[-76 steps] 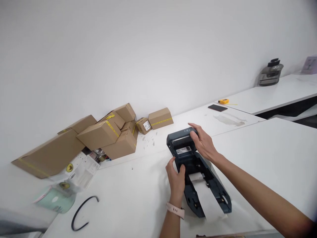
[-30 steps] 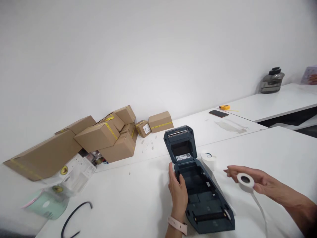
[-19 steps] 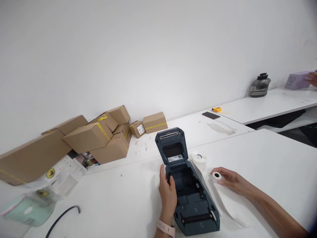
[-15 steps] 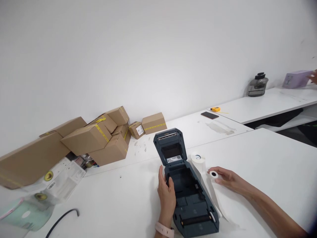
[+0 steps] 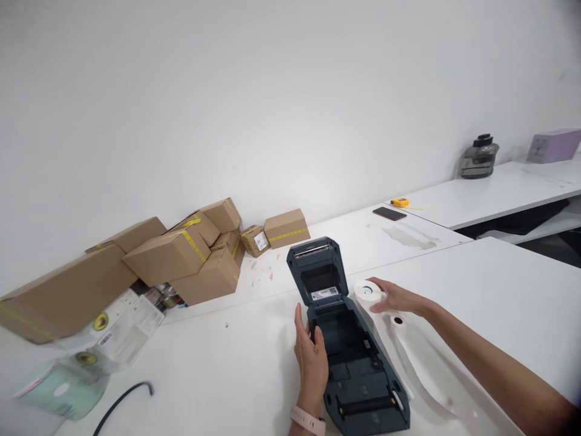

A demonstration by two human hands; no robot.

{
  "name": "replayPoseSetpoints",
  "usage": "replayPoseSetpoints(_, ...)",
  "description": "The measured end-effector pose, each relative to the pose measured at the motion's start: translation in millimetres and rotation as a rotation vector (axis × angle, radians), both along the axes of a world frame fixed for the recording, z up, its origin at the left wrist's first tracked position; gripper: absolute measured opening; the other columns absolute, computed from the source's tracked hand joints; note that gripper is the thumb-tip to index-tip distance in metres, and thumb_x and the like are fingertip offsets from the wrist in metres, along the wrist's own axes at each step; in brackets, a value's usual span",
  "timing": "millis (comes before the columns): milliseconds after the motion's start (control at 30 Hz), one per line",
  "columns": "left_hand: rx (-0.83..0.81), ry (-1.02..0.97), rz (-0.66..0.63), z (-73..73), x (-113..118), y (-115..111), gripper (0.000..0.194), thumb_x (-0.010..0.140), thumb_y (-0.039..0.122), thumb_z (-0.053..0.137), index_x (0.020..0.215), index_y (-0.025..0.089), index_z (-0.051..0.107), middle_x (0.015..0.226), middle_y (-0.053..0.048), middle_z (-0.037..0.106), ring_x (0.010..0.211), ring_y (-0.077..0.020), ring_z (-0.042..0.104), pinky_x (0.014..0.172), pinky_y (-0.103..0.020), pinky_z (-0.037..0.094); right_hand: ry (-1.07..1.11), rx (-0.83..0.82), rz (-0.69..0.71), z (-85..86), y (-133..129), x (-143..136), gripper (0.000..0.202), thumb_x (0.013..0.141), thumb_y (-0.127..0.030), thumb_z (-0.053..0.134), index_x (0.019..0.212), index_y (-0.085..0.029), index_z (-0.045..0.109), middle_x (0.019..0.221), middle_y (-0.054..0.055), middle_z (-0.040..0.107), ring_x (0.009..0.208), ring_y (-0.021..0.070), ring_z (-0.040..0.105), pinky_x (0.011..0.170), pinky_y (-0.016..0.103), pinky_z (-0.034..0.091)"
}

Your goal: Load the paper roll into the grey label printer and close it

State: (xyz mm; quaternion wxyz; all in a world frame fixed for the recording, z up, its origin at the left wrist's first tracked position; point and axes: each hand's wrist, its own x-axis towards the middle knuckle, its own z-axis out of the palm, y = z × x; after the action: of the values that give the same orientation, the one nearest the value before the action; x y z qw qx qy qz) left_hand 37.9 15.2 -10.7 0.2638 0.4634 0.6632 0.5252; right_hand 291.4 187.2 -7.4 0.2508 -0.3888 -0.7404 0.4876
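A dark label printer (image 5: 358,363) lies on the table with its lid (image 5: 320,275) swung up and its inside bare. My left hand (image 5: 311,360) grips the printer's left side, thumb over the rim and fingers along the outer wall. Just right of the printer, my right hand (image 5: 394,297) has its thumb and fingers around a white label roll (image 5: 367,292) with a bluish core. A smaller white roll (image 5: 398,322) with a black core stands below that hand, out of its grasp. From it, a loose paper strip (image 5: 424,384) trails toward the front.
Cardboard boxes (image 5: 163,257) are piled at the back left, with plastic packets (image 5: 124,330) in front. A black cable (image 5: 120,399) lies at front left. Farther right are a phone (image 5: 389,213), a yellow tape measure (image 5: 400,203), a dark jug (image 5: 479,158) and a purple box (image 5: 554,145).
My right hand has let go of the small black-cored roll and moved up and left onto the larger roll. My left hand stays on the printer. Another person's hand at far right has left view.
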Motion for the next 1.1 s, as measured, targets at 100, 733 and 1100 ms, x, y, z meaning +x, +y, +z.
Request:
replayPoseSetpoints(100,0.008,-0.029,0.011,-1.3,0.2,-0.5,0.064,0.097,0.037,0.046,0.157,0.029,0.022,0.163,-0.009,0.034,0.139,-0.0241,0.051,0.11,-0.034,0.043,0.042,-0.005,-0.038,7.8,-2.0,4.9,0.072,0.068,-0.051,0.079,0.129,-0.019,0.059,0.129,0.015,0.068,0.116,0.0369,0.064,0.098,0.049,0.053)
replayPoseSetpoints(733,0.106,-0.356,0.044,-22.1,-6.3,9.6,0.072,0.086,0.038,0.06,0.152,0.026,0.034,0.161,-0.013,0.037,0.136,-0.0254,0.052,0.108,-0.033,0.045,-0.261,0.246,0.541,71.2,-70.8,-89.1,0.074,0.051,-0.04,0.086,0.12,-0.022,0.064,0.116,0.006,0.068,0.105,0.0294,0.065,0.09,0.038,0.052)
replayPoseSetpoints(1100,0.11,-0.467,0.025,-24.9,-7.6,11.3,0.076,0.082,0.034,0.063,0.152,0.024,0.036,0.159,-0.014,0.039,0.136,-0.0262,0.049,0.109,-0.035,0.041,-0.566,0.287,0.545,72.3,-69.8,-105.5,0.085,0.047,-0.044,0.088,0.126,-0.023,0.065,0.121,0.01,0.064,0.113,0.0374,0.061,0.095,0.047,0.048)
